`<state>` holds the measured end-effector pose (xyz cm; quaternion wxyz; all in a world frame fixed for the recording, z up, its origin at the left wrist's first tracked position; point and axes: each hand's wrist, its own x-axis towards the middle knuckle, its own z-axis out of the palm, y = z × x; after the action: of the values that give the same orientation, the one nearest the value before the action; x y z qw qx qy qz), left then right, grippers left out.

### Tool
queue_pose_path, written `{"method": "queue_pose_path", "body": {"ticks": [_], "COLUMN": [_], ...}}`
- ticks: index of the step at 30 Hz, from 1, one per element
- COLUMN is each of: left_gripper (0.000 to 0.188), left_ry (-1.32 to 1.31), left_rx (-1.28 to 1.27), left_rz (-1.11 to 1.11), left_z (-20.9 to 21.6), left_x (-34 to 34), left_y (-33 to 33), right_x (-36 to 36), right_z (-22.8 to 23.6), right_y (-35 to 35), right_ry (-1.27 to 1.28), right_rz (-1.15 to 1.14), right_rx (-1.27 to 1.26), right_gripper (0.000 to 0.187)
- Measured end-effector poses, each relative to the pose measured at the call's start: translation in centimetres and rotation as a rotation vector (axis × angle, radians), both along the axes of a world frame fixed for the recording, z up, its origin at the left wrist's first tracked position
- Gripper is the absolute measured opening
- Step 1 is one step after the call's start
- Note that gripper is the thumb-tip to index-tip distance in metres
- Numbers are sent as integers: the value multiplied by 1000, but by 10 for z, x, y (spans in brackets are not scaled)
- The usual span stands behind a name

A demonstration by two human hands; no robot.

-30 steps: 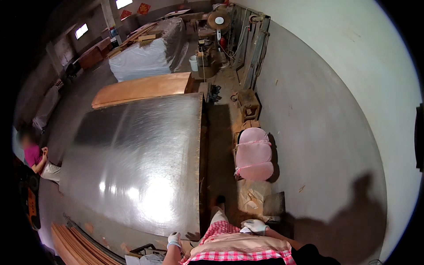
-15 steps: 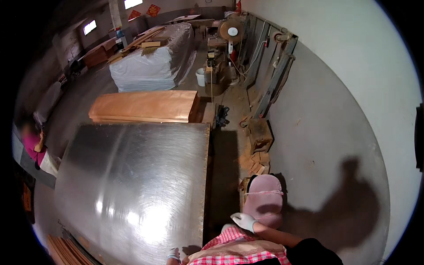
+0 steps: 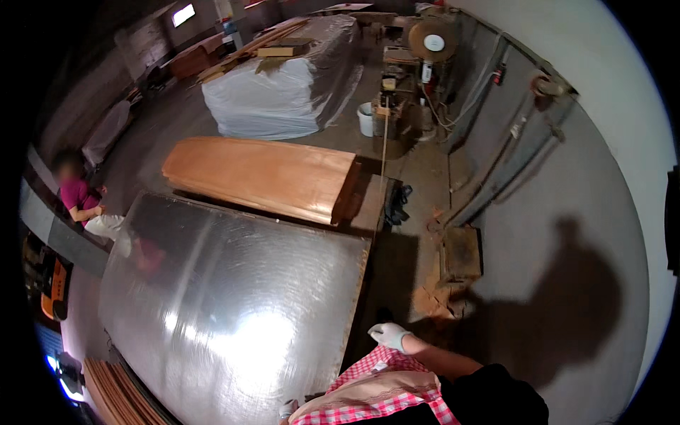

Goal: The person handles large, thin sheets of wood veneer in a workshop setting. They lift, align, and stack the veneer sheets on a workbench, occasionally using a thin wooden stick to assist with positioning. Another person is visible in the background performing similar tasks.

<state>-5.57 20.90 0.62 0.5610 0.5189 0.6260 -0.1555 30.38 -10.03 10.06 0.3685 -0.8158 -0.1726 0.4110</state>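
My right hand, in a white glove, hangs over the dark gap beside the metal-topped table. Its fingers are loosely extended and nothing shows in them. Just below it is my pink-checked apron. At the lower edge, only a small gloved part of my left hand appears, near the table's front right corner; its fingers are hidden. Beyond the table's far edge lies a stack of orange-brown veneer sheets.
At the left stands a person in a magenta top. A plastic-wrapped stack is farther back, near a white bucket and a fan. A wooden box stands by the right wall. Brown sheets fill the lower left.
The view has shifted, moving the table's far right corner and the veneer stack rightward. The pink-covered seat near my right hand has left view. The right hand remains beside the table.
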Motion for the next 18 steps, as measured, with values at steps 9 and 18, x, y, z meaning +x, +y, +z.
{"method": "queue_pose_path", "body": {"ticks": [9, 18], "left_gripper": [28, 32], "left_ry": [-168, -400], "left_rx": [11, 29], "left_rz": [-9, 365], "left_z": [-5, 45], "left_x": [185, 384], "left_y": [-20, -20], "right_x": [240, 268], "right_z": [9, -37], "right_y": [-2, 20], "right_ry": [-283, -253], "right_rz": [51, 128], "right_rx": [-109, -62], "right_gripper": [33, 32]}}
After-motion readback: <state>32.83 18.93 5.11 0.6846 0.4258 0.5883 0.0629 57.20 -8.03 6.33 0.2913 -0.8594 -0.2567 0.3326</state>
